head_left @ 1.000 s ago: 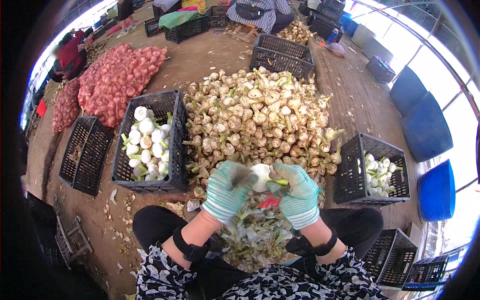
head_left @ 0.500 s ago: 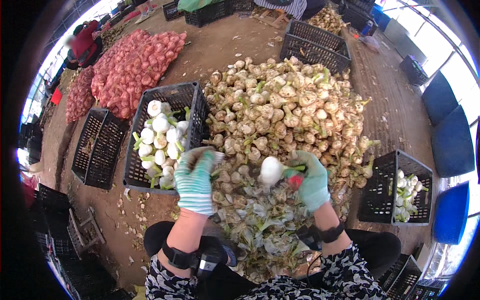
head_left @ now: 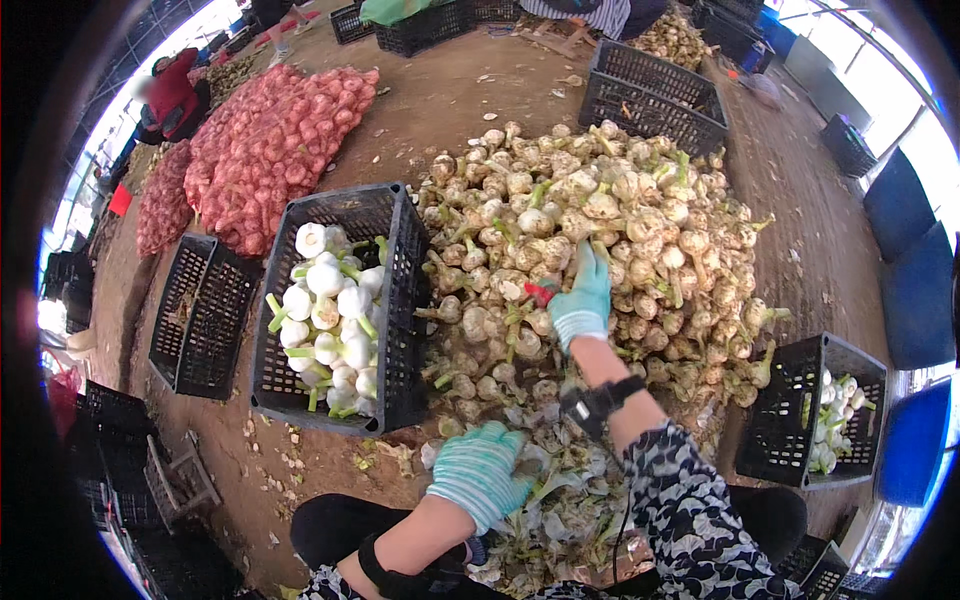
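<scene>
My right hand [head_left: 583,296], in a teal glove, reaches into the large heap of soil-stained garlic bulbs [head_left: 610,205], fingers stretched over the bulbs. A small red object [head_left: 541,292], its kind unclear, sticks out at the thumb side of that hand. Lower down, my left hand [head_left: 484,476], in a striped teal-and-white glove, is low over the peeled skins [head_left: 570,475] with fingers apart. A brownish roundish thing shows between its thumb and fingers; whether it is gripped is unclear. To the left, a black crate [head_left: 408,300] contains cleaned white garlic bulbs [head_left: 338,315] with green stems.
An empty-looking black crate [head_left: 205,315] and red net sacks of garlic [head_left: 275,150] lie to the left. Another crate [head_left: 815,410] with white bulbs stands right, near blue bins [head_left: 915,430]. A black crate [head_left: 655,95] sits behind the heap. A person [head_left: 170,95] is far left.
My right hand has moved up into the heap, and the white bulb it held by the stem is no longer in it. My left hand has come down from the crate's edge over the skins.
</scene>
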The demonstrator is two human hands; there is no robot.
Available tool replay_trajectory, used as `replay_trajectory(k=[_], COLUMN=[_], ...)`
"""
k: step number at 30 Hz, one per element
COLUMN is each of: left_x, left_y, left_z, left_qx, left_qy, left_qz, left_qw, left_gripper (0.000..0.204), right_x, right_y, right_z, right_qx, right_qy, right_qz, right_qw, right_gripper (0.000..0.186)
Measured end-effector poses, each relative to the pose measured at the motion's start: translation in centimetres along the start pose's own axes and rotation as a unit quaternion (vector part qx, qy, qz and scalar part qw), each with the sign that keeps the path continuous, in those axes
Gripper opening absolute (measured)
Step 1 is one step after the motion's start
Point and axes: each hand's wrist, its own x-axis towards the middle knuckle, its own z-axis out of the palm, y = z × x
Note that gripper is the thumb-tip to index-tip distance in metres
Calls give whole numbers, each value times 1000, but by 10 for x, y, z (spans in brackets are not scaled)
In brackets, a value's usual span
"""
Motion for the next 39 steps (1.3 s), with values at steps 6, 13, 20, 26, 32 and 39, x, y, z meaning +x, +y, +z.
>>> replay_trajectory(k=[6,13,20,26,32,39], left_x=[14,38,26,14,-5,-20], left_y=[-14,-29,-17,5,13,25], left_z=[7,0,-6,2,6,1], left_qx=[-183,-883,-750,-568,-516,-550], left_qy=[119,106,254,371,386,378], left_qz=[0,-99,-41,57,85,98], left_qw=[976,446,610,732,760,738], left_gripper=[38,38,45,56,55,59], right_x=[58,-81,-107,-118,-129,-132], right_y=[-23,-42,-27,-40,-55,-70], right_z=[10,-55,-59,-81,-115,-151], right_qx=[65,722,696,709,614,567], right_qy=[-245,-298,-319,-269,-232,-256], right_qz=[25,179,-17,168,42,100], right_qw=[967,598,643,630,753,776], right_gripper=[44,46,34,31,27,19])
